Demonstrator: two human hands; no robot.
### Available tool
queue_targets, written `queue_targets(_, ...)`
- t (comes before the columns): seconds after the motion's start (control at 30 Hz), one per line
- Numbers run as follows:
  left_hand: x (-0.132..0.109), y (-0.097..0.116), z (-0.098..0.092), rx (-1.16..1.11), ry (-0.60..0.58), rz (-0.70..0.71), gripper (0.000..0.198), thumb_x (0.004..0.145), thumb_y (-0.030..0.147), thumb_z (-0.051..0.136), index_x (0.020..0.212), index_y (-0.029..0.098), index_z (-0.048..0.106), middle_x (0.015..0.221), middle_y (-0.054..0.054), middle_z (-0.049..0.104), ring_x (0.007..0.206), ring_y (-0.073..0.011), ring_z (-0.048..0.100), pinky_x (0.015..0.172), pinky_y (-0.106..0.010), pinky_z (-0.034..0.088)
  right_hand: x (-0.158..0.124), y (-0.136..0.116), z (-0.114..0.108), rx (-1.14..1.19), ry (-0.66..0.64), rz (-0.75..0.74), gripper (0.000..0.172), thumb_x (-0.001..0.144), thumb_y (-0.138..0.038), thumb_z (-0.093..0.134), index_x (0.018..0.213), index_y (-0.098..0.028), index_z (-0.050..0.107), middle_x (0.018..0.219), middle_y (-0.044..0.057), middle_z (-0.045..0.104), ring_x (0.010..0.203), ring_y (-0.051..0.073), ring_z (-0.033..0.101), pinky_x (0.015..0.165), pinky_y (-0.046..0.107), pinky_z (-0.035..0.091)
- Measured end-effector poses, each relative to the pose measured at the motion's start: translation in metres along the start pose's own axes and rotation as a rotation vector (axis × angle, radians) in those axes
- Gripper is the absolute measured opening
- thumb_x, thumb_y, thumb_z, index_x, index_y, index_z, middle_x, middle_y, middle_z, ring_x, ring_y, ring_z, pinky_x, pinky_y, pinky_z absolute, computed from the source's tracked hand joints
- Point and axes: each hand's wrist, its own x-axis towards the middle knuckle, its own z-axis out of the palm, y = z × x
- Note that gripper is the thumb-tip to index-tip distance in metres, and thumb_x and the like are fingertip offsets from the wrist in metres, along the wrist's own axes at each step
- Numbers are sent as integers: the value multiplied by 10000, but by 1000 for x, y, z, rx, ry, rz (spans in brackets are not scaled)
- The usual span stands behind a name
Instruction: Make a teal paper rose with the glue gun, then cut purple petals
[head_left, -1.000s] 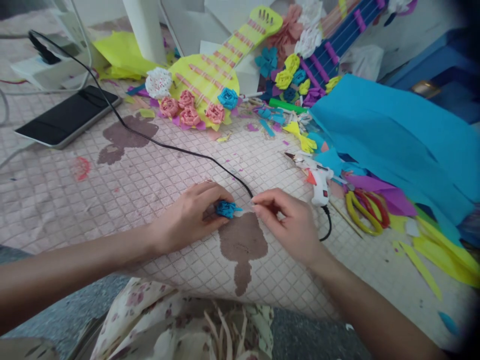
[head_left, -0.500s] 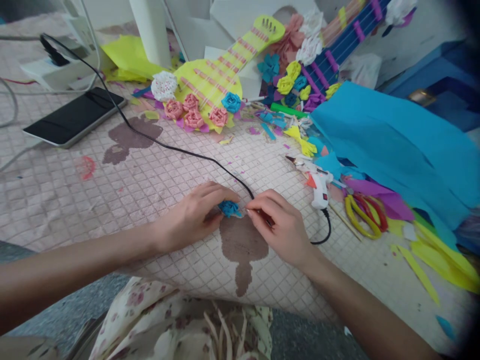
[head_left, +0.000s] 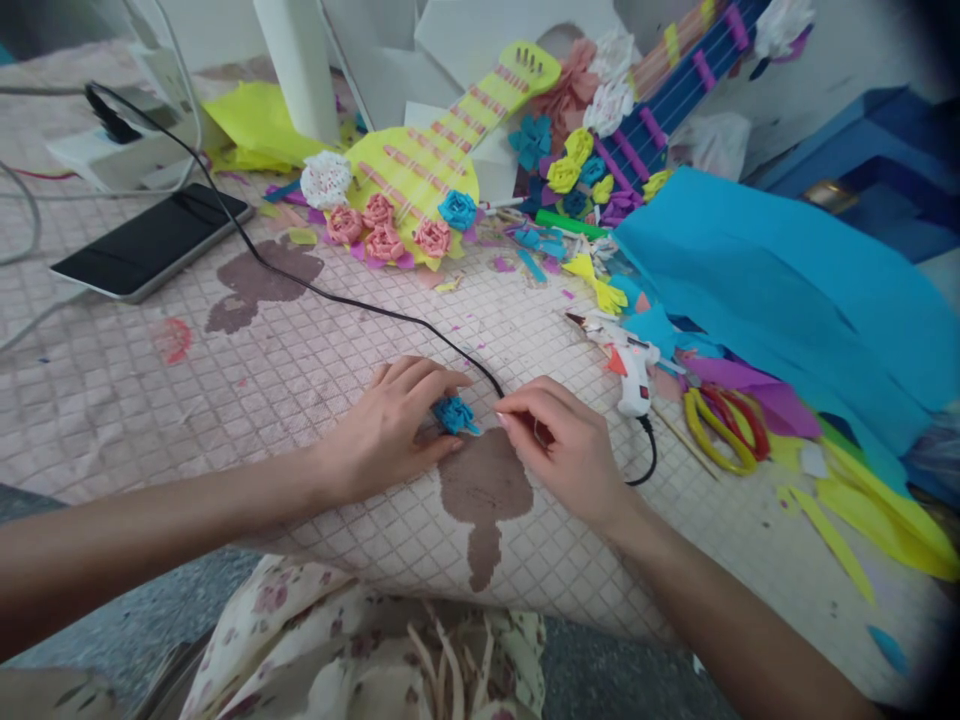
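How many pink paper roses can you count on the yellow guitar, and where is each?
4, low on the guitar: a left rose, an upper middle rose, a lower middle rose and a right rose beside the blue rose. Others may be hidden.

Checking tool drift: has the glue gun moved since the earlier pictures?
No: glue gun shows no visible shift either way against the nearer brown patch.

Two bare hands: one left hand [head_left: 394, 425], one right hand [head_left: 566, 445]. One small crumpled blue paper flower [head_left: 454, 413] at the left fingers. One yellow guitar-shaped cutout [head_left: 439, 150], bearing six paper flowers: four pink paper roses [head_left: 385, 242], one lacy white paper ball-flower [head_left: 326, 180], one blue paper rose [head_left: 457, 210]. One white glue gun with an orange trigger [head_left: 636, 385]. One flat black-screened device [head_left: 150, 245]. Two brown patches [head_left: 484, 480].
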Motion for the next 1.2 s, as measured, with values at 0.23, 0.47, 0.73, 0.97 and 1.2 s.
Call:
queue_targets(0.23,6,-4,-5,-122,-93,56,430,781,124,587,1185,213,468,1155,-69,576,1119,-234,501,955,-405,409,3,4,-10,-39,109,75,109,875,-152,519,886,-213,608,799,5,625,692,125,558,592,256,445)
queue_targets(0.47,19,-20,-30,-187,-301,170,672,719,43,544,1332,267,378,1318,-53,499,1207,-195,475,1002,-341,400,0,12,-13,50,137,172,129,881,-170,508,943,-211,614,824,4,694,661,122,615,596,254,475)
queue_targets(0.73,56,-33,-52,-116,-218,152,310,815,164,541,1122,188,574,1057,-52,676,978,-169,631,846,-283,476,1,13,-15,73,122,236,109,889,-264,529,828,-201,594,591,-39,608,470,87,516,478,230,395)
queue_targets(0.97,63,-33,-45,-214,-208,63,207,809,223,576,997,163,636,925,-40,701,794,-125,655,658,-198,498,1,13,-14,-59,158,202,55,862,-230,562,821,-204,586,607,-44,551,489,84,463,474,230,363)
queue_targets(1.2,56,-37,-39,-372,-236,-16,191,822,224,562,991,158,623,925,-46,704,817,-131,664,658,-198,505,8,6,-4,-42,37,131,210,831,-169,588,1029,-231,555,938,22,599,677,119,545,633,271,472)
